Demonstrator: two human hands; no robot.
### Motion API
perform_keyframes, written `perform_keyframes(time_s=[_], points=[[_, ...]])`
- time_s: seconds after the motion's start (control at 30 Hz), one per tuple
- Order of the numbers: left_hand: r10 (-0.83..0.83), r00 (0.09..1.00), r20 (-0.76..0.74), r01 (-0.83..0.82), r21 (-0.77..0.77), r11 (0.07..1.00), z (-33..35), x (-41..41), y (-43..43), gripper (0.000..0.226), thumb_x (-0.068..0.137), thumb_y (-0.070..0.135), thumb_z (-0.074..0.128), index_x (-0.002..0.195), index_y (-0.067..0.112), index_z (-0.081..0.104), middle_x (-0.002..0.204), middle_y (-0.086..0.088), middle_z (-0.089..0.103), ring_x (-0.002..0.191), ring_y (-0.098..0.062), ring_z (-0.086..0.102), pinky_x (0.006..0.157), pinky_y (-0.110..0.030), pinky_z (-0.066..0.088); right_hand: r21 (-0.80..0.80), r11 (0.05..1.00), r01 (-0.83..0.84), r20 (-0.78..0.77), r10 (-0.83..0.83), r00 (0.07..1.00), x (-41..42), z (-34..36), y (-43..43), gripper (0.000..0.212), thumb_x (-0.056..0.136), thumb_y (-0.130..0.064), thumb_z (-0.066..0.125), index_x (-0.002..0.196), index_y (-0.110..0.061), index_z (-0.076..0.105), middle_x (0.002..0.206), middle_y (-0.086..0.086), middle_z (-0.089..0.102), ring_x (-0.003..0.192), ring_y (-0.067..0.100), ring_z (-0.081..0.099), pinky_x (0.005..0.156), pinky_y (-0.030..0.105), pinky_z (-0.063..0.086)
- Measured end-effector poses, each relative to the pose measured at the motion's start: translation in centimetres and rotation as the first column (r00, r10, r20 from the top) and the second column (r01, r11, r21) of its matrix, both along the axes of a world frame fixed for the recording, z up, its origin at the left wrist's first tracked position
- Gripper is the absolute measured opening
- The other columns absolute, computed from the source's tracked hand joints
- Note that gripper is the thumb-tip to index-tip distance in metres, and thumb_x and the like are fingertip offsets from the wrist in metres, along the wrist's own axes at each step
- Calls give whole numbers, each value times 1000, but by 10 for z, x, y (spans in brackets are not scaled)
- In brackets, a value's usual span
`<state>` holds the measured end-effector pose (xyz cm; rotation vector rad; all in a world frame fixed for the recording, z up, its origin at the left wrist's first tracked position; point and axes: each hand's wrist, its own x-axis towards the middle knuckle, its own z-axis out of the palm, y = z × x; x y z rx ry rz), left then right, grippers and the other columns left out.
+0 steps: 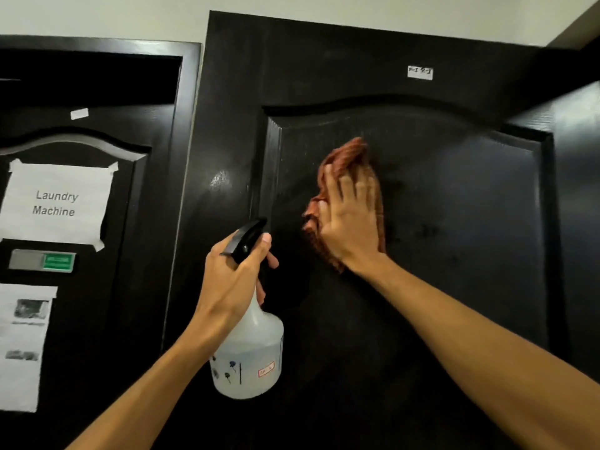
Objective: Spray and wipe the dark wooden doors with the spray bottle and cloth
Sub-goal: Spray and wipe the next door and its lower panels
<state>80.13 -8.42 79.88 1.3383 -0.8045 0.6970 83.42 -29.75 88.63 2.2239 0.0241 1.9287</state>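
A dark wooden door (pixel 438 196) with an arched raised panel fills the middle and right of the view. My right hand (pixel 352 219) presses an orange-brown cloth (pixel 349 154) flat against the upper panel, fingers spread and blurred. My left hand (pixel 233 277) grips the neck of a translucent white spray bottle (pixel 250 358) with a black trigger head (pixel 246 238), held just in front of the door, left of the cloth, nozzle towards the door. A second dark door (pixel 136 196) stands at the left.
The left door carries a taped paper sign reading "Laundry Machine" (pixel 56 203), a small metal and green plate (pixel 42 261) and another printed sheet (pixel 22 345). A small white label (pixel 419 73) sits near the top of the main door. Pale wall (pixel 97 14) runs above.
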Motion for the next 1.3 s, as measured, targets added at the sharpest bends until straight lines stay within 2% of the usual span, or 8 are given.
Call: perform_keyframes(time_s=[0.13,0.33,0.5,0.67,0.83,0.9,1.1,1.3], points=[[-34,998,-48,33,-39,999,22,5,-26,29,107,29,57,97,3,65,81,-13,74,41,-26,53,45,-33,48,-364,931,0,-53,-21,998,4,25,-6,50,99,-35,43,146,-18,52,168,8,27,152,38,24,125,57,14],[50,999,-12,-51,-61,997,52,4,-40,29,106,31,57,100,5,66,82,-12,75,43,-25,55,47,-34,50,12,999,-43,112,42,993,3,68,-7,64,100,-36,37,161,-16,31,164,11,31,153,40,21,125,60,10],[76,995,60,-70,-92,993,71,-12,-50,23,107,28,56,99,10,68,75,-13,71,40,-22,53,44,-29,47,-462,886,-50,-114,-4,993,13,67,14,54,96,-38,39,144,-21,56,164,7,35,151,37,28,124,58,14],[-3,997,78,5,-29,1000,78,-27,-87,19,107,30,57,102,13,64,89,-12,76,42,-23,54,45,-32,50,-50,999,-19,97,24,995,-31,79,-116,57,101,-41,32,155,-23,42,171,6,18,156,33,16,125,59,12],[-78,996,47,76,35,996,77,-38,-133,26,106,31,57,104,6,66,90,-11,77,42,-23,55,47,-32,50,325,945,38,150,-91,985,-71,52,-212,66,100,-41,26,163,-22,20,165,15,24,153,46,13,126,61,5],[-92,995,35,90,43,995,78,-41,-146,27,106,31,58,105,5,66,89,-11,77,41,-22,54,47,-32,51,301,953,19,130,-60,990,-66,48,-187,66,102,-37,33,164,-23,17,166,13,23,153,49,10,125,64,0],[-116,993,18,115,35,993,76,-50,-173,28,106,31,58,99,6,67,85,-15,76,43,-25,54,46,-32,49,-359,931,69,-32,-87,996,-47,41,-160,50,101,-43,41,146,-24,52,169,3,26,152,39,26,123,61,15],[-133,991,-4,133,78,988,61,-56,-201,27,105,33,59,104,7,66,89,-9,77,43,-23,55,47,-32,49,182,982,46,103,-65,993,-103,35,-295,57,107,-43,34,162,-32,25,170,7,17,157,36,8,127,57,9]])
